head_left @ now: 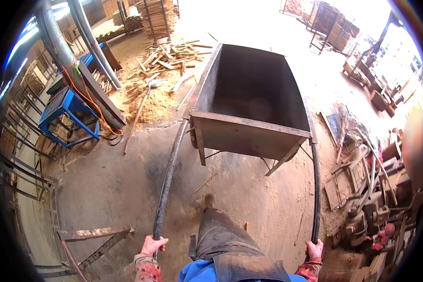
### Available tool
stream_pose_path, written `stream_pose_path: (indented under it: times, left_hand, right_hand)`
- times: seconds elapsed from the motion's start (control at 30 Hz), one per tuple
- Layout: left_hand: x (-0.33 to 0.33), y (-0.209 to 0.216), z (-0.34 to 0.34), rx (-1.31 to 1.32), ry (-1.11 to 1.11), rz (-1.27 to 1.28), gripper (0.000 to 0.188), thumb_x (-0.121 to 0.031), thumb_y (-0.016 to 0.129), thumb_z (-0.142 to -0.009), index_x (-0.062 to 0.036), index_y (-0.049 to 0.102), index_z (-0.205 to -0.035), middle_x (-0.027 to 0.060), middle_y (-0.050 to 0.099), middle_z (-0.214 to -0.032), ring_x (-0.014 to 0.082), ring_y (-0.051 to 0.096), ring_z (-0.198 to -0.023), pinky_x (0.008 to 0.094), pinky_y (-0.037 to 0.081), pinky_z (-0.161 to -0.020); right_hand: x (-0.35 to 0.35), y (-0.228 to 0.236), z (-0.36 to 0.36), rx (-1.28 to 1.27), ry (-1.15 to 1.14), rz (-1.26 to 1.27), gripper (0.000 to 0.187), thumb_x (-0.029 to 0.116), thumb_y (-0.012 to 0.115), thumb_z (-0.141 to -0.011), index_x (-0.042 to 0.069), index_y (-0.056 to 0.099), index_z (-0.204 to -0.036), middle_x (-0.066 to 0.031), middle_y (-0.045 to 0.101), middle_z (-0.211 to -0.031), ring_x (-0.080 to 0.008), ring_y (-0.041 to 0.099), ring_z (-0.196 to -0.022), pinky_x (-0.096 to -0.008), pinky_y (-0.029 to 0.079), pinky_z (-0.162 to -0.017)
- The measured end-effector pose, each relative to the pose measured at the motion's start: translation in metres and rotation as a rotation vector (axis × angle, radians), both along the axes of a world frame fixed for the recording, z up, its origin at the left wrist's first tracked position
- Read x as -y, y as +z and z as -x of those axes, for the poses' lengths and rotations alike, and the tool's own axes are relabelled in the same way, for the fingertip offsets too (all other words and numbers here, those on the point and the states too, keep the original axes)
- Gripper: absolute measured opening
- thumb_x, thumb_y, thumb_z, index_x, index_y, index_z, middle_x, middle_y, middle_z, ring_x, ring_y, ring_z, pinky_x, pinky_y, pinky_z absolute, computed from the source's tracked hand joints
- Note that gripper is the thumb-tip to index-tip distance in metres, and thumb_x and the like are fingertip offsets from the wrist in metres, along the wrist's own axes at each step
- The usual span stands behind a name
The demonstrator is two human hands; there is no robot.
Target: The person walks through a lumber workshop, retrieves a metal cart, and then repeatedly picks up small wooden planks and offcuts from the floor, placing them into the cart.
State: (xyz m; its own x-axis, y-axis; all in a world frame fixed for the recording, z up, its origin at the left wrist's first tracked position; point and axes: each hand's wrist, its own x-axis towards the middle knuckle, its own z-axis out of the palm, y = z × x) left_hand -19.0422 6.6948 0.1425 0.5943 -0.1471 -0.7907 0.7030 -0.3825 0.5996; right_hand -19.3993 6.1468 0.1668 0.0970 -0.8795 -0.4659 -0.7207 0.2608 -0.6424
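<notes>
A large metal handcart [249, 137] with a deep, dark box stands in front of me, and two long bars run back from it toward my body. My left hand [153, 245] is wrapped round the end of the left bar [168, 181]. Round the end of the right bar [316, 192] my right hand [314, 249] is closed. The box's inside looks bare, though its far bottom is in deep shadow. Short legs show under the near side of the box; its wheels are hidden.
Left of the cart lie a sawdust heap [156, 104], a shovel [137, 117] and scattered wood strips [167, 61]. A blue metal stand [69, 113] is farther left. A metal frame [96, 233] sits near my left hand. Scrap and a motor [357, 225] crowd the right side.
</notes>
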Motion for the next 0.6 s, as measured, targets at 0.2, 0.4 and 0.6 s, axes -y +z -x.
stream_pose_path:
  times: [0.2,0.4,0.6]
  left_hand:
    - [0.078,-0.008,-0.144,0.026,-0.045,-0.045,0.026,-0.02,0.079,-0.072,-0.005,0.059,-0.067,0.0026,0.055,-0.055,0.0114,0.052,-0.044,0.0266,0.04,-0.041]
    - [0.17,-0.017,-0.296,0.065,-0.022,0.034,0.025,-0.017,0.078,-0.072,-0.0063,0.056,-0.068,0.0014,0.054,-0.054,0.0096,0.049,-0.042,0.026,0.038,-0.039]
    - [0.261,-0.01,-0.439,0.121,-0.078,0.078,0.023,-0.016,0.076,-0.074,-0.0059,0.056,-0.067,0.0013,0.053,-0.054,0.0095,0.049,-0.042,0.0267,0.038,-0.039]
  right_hand:
    - [0.059,-0.015,-0.121,-0.051,0.001,0.11,0.022,0.01,0.067,-0.07,0.005,0.047,-0.076,-0.0022,0.048,-0.051,-0.0122,0.046,-0.037,-0.0282,0.037,-0.034]
    - [0.146,-0.026,-0.242,-0.169,0.323,0.49,0.026,0.014,0.064,-0.072,-0.001,0.053,-0.09,-0.0104,0.055,-0.062,-0.0206,0.054,-0.055,-0.0355,0.045,-0.052]
    - [0.239,-0.007,-0.4,-0.262,0.27,0.52,0.037,0.015,0.06,-0.074,-0.005,0.055,-0.105,-0.0189,0.057,-0.074,-0.0282,0.056,-0.066,-0.0393,0.046,-0.061]
